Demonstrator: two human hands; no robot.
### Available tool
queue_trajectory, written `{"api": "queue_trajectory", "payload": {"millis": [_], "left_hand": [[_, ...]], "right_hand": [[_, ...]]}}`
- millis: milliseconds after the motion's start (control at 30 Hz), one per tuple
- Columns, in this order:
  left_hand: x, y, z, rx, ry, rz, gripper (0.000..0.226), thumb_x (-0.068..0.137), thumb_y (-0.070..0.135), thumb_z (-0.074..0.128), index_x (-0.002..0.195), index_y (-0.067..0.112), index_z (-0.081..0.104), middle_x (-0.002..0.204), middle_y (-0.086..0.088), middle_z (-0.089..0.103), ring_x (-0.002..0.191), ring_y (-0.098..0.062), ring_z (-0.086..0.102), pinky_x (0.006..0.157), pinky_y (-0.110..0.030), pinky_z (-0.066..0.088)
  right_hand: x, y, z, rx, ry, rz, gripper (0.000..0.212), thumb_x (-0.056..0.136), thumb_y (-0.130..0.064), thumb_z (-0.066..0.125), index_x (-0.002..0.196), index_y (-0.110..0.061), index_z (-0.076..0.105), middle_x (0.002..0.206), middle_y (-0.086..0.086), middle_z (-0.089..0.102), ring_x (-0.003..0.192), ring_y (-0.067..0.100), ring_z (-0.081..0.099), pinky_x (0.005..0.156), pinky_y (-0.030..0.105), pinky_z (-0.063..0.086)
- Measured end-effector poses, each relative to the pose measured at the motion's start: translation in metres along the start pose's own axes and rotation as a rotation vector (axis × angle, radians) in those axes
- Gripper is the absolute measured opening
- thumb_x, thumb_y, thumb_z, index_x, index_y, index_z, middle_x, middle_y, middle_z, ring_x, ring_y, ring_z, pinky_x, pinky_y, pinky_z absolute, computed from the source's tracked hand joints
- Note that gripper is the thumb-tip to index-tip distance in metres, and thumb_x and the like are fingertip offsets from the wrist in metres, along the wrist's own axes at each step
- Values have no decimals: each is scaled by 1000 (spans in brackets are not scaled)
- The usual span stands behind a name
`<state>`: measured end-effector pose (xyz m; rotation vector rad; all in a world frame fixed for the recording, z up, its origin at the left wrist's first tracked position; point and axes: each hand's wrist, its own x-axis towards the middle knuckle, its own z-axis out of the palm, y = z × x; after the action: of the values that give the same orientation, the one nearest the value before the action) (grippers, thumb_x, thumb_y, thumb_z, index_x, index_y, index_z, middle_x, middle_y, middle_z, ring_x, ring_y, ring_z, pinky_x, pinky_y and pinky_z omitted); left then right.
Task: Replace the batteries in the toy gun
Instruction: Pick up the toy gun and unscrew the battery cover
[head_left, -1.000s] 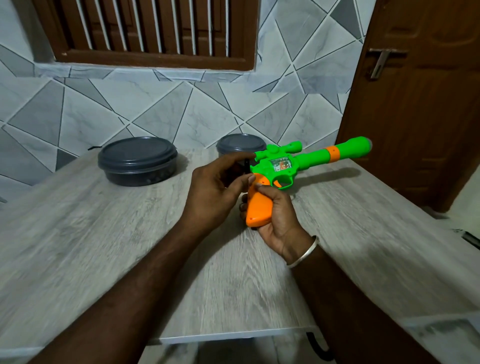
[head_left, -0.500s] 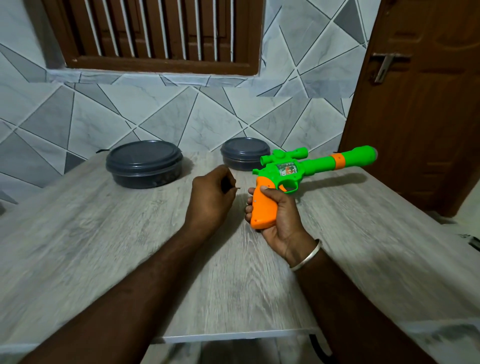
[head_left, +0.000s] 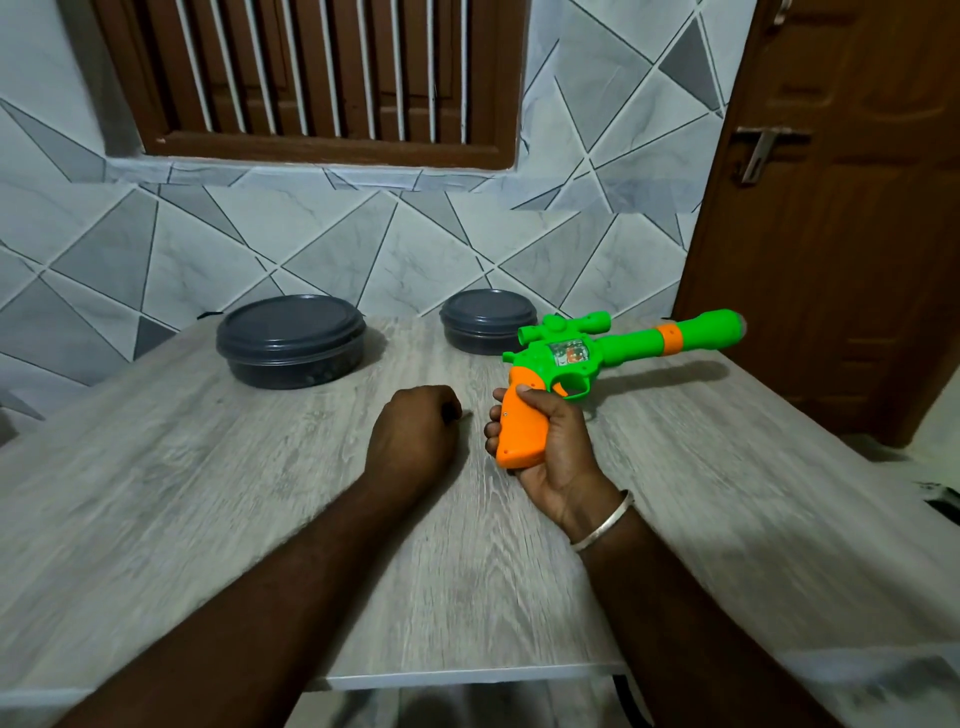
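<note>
Toy gun (head_left: 576, 358) sits in the right hand (head_left: 561, 447), fingers wrapped round its orange grip above the table (head_left: 208, 493); left hand (head_left: 413, 436) rests curled round a small dark object (head_left: 448, 413), barely visible.

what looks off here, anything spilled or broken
Nothing stands out. The toy gun looks intact in the right hand, the left hand pinches a small dark object, and the large container and small container sit closed on the table.
</note>
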<state>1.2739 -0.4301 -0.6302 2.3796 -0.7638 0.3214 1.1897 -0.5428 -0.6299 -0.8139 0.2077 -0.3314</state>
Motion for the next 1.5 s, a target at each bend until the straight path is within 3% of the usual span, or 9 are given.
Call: {"api": "queue_trajectory", "payload": {"millis": [200, 300, 467, 567, 733, 933, 1233, 1367, 1500], "left_hand": [[-8, 19, -7, -313, 155, -24, 31, 105, 26, 47, 103, 10, 74, 104, -10, 74, 91, -22, 66, 80, -32, 49], [-4, 38, -8, -929, 73, -292, 35, 101, 32, 51, 88, 8, 72, 91, -15, 74, 89, -31, 69, 83, -43, 58], [-1, 73, 9, -1636, -152, -760, 39, 105, 28, 38, 82, 5, 60, 61, -10, 57, 45, -18, 44, 40, -18, 34], [-2, 82, 23, -1762, -162, -861, 42, 105, 26, 38, 75, 6, 59, 59, -13, 59, 49, -20, 50, 51, -24, 39], [-20, 100, 26, -2026, -175, -777, 14, 85, 12, 53, 73, 8, 58, 63, -13, 57, 73, -21, 47, 67, -28, 40], [-25, 102, 24, -2264, -229, -783, 32, 95, 18, 39, 73, 6, 59, 72, -12, 54, 75, -23, 49, 71, -30, 39], [-23, 94, 28, -2117, -203, -835, 29, 103, 24, 43, 89, 6, 61, 83, -16, 62, 85, -29, 59, 84, -38, 47], [-13, 89, 32, -1635, -72, -799, 27, 95, 8, 48, 74, 0, 61, 76, -22, 58, 70, -31, 57, 67, -39, 46], [1, 85, 21, -998, -173, -514, 21, 92, 4, 52, 80, -4, 67, 78, -20, 63, 72, -31, 61, 46, -22, 43]], "right_hand": [[3, -2, -1, 10, 23, -23, 33, 98, -33, 42, 96, -4, 58, 72, 11, 58, 54, 19, 57, 46, 23, 48], [10, -5, -1, -40, 85, -55, 41, 99, -41, 38, 93, -5, 58, 72, 12, 58, 49, 19, 58, 45, 23, 47], [14, -21, 11, -460, 310, -193, 40, 99, -39, 48, 82, -6, 62, 56, 8, 64, 38, 19, 57, 40, 25, 46], [4, -27, 17, -968, 404, -381, 42, 90, -53, 50, 83, -13, 63, 71, 7, 72, 64, 29, 68, 62, 43, 58], [-15, -27, 23, -1696, 380, -401, 31, 95, -38, 48, 117, -18, 56, 121, 15, 53, 115, 37, 53, 89, 40, 42], [-19, -28, 26, -1678, 376, -376, 31, 96, -35, 48, 118, -14, 55, 123, 15, 46, 119, 37, 46, 91, 40, 40], [-12, -28, 21, -1566, 370, -363, 34, 93, -41, 53, 109, -13, 63, 115, 18, 50, 110, 39, 51, 91, 42, 44], [-2, -32, 18, -1148, 306, -330, 37, 82, -48, 62, 66, -14, 60, 70, 16, 59, 71, 33, 56, 66, 41, 46], [-2, -49, 10, -732, 274, -126, 24, 95, -32, 60, 87, -9, 63, 60, 11, 53, 41, 19, 51, 39, 21, 39]]}}
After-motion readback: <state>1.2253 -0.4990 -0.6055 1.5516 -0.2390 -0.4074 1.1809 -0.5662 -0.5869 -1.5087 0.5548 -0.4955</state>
